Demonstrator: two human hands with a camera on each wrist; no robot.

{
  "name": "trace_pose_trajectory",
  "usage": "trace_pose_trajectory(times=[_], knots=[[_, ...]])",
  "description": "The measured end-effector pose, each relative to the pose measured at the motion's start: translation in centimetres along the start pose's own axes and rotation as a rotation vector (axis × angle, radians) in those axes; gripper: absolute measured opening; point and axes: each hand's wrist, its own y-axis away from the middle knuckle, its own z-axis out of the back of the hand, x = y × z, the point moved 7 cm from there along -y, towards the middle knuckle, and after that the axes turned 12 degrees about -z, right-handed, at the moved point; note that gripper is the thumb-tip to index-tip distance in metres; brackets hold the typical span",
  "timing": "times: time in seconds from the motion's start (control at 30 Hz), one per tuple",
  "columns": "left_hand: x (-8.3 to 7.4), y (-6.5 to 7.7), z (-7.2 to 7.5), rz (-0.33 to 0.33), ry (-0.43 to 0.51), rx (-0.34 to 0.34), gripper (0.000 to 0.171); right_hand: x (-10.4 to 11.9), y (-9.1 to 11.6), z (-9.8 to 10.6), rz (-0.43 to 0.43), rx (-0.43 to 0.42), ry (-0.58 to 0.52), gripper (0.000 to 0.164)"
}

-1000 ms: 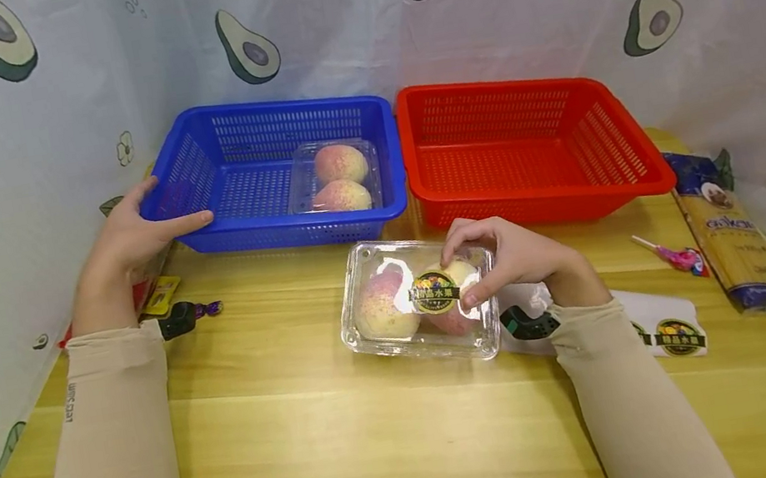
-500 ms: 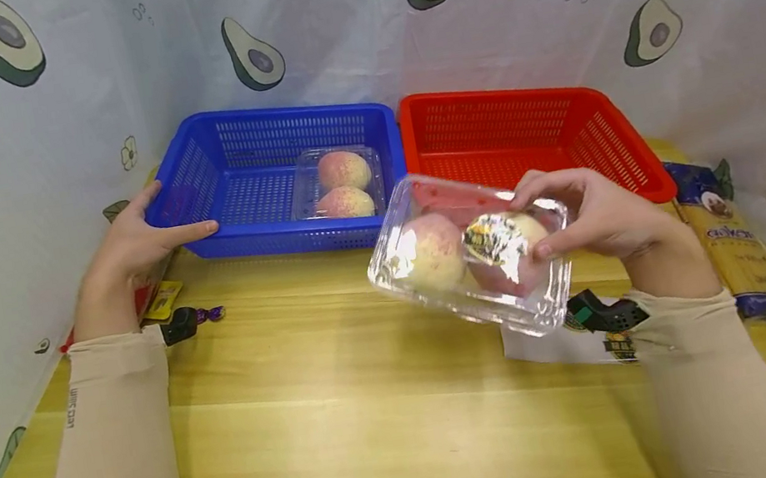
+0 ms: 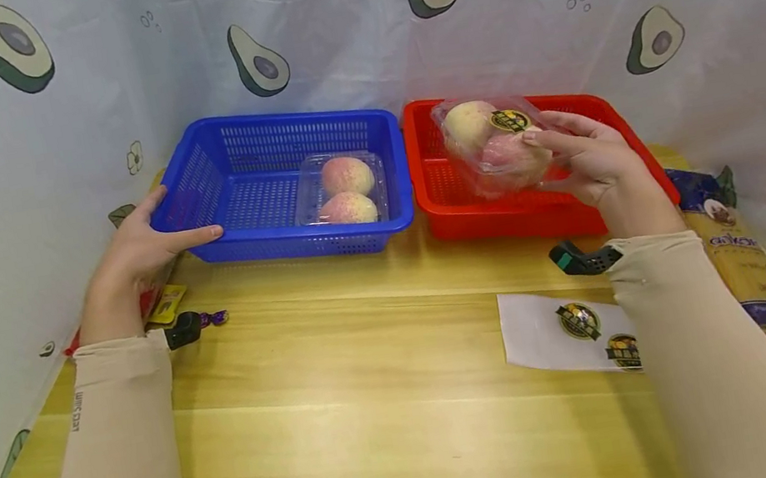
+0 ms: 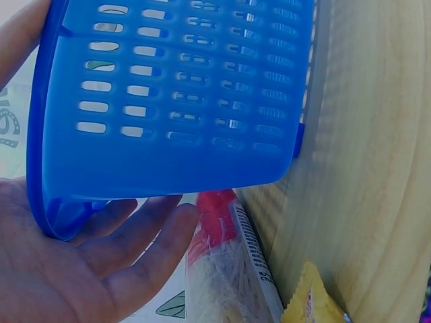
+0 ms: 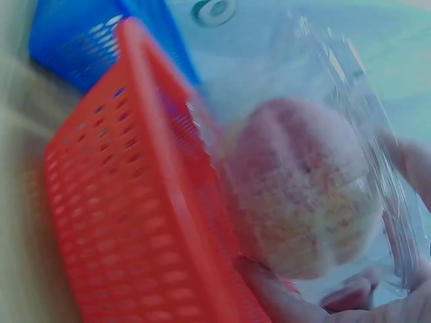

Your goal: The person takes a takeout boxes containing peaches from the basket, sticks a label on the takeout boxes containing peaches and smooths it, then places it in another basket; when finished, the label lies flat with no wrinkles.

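My right hand (image 3: pixel 593 157) grips the right side of a clear plastic fruit box (image 3: pixel 488 141) with two peaches and a round label on it. The box is tilted over the red basket (image 3: pixel 443 216), partly inside its outline. In the right wrist view, a peach (image 5: pixel 303 188) shows through the plastic, close to the basket's rim. My left hand (image 3: pixel 134 251) holds the front left corner of the blue basket (image 3: pixel 284 238), thumb along the front rim. In the left wrist view, other fingers (image 4: pixel 145 245) lie outside its side wall. Another fruit box (image 3: pixel 310 192) with two peaches lies in the blue basket.
A white label sheet (image 3: pixel 531 332) lies on the wooden table (image 3: pixel 357 446). At the right is a pasta bag (image 3: pixel 743 255). A yellow packet (image 3: pixel 167 303) and a purple-wrapped candy (image 3: pixel 215 318) lie near the left wrist. An avocado-print cloth (image 3: pixel 332 27) hangs behind.
My right hand has lifted the fruit box off the table and carried it away from me and right, over the red basket, turning it. My left hand stays at the blue basket.
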Motion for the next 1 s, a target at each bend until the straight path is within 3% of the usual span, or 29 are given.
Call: trace_pose_trajectory(times=[0.13,0.27,0.37,0.53,0.67,0.87,1.0], knots=[[0.2,0.3,-0.1,0.007,0.024,-0.002,0.128,-1.1,-2.1,-1.0,-0.009,-0.087,0.076,0.059],[0.4,0.6,-0.1,0.013,0.034,-0.012,0.129,-2.0,-3.3,-2.2,-0.016,-0.112,0.213,0.061],[0.5,0.6,-0.2,0.012,0.046,-0.014,0.129,-2.4,-3.7,-3.0,-0.035,-0.085,0.381,0.07],[0.7,0.6,-0.2,0.01,0.087,-0.031,0.129,-2.8,-4.2,-3.2,-0.055,-0.06,0.779,0.076],[0.7,0.5,-0.2,0.014,0.099,-0.032,0.129,-3.4,-4.7,-3.0,-0.088,-0.038,0.936,0.076],[0.4,0.2,-0.1,0.012,0.086,-0.019,0.128,-2.6,-3.6,-2.9,-0.073,-0.021,1.087,0.087],[0.1,-0.1,-0.2,0.016,0.038,-0.013,0.128,-1.8,-1.9,-2.7,0.053,-0.096,1.173,0.098]])
